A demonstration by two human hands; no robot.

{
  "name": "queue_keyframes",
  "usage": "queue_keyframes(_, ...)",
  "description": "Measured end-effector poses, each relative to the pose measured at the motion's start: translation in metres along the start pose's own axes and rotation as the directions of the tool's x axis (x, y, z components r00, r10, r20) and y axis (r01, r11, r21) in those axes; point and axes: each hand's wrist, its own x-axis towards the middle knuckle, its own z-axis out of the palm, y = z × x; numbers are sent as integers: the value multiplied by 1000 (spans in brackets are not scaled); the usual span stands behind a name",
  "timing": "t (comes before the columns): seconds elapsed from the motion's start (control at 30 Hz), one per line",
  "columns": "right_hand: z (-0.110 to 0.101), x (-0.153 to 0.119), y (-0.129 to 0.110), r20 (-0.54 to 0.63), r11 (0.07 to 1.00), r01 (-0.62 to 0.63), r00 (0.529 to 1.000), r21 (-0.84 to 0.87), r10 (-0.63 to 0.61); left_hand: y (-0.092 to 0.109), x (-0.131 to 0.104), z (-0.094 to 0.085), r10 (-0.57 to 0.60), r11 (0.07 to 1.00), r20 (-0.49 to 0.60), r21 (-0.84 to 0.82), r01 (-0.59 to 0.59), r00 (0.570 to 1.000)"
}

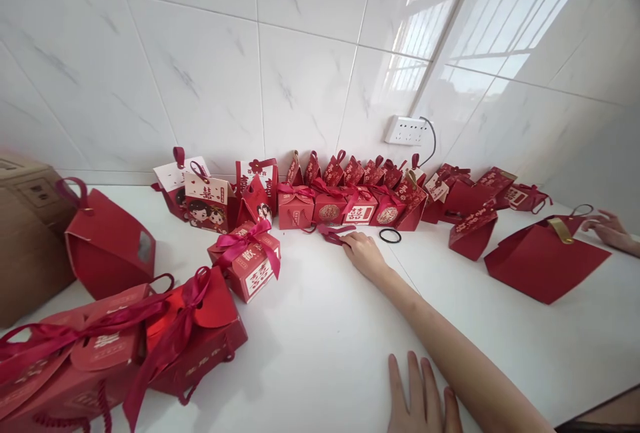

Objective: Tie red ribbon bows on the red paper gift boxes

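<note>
My right hand [364, 253] reaches to the middle of the white table, its fingers together on a loose dark red ribbon [334, 233]. My left hand [423, 399] lies nearer, at the bottom edge, fingers spread and holding nothing; its lower part is cut off. Just right of my right hand is a black ring [390, 235]. Behind the ribbon stands a row of red gift boxes [330, 210] with bows. Left of my right hand, a red box with a pink bow [253, 266] sits apart.
Larger bowed boxes [107, 359] fill the near left, beside a red bag-shaped box [107, 243] and a cardboard carton [30, 239]. At right, another person's hand [607, 229] is by a big red box [545, 256]. A socket strip [409, 131] is on the tiled wall.
</note>
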Motion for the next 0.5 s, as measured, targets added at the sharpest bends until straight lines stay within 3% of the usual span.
queue_keyframes(0.07, 4, 6, -2, -46, 999, -20, 999, -26, 19, 2, -1, 5, -17, 1000, -22, -4, 17, 1000)
queue_keyframes(0.23, 7, 8, -7, -137, 999, -7, 991, -36, 2, 5, 0, 17, -53, 998, -222, 25, 60, 974)
queue_keyframes(0.4, 14, 6, -14, -120, 995, 93, 989, 24, -89, 4, -3, 14, 26, 998, -57, 65, -22, 998)
queue_keyframes(0.5, 8, -6, -24, -129, 988, 144, 982, 54, -136, 4, -9, 14, 58, 997, 29, 53, -59, 998)
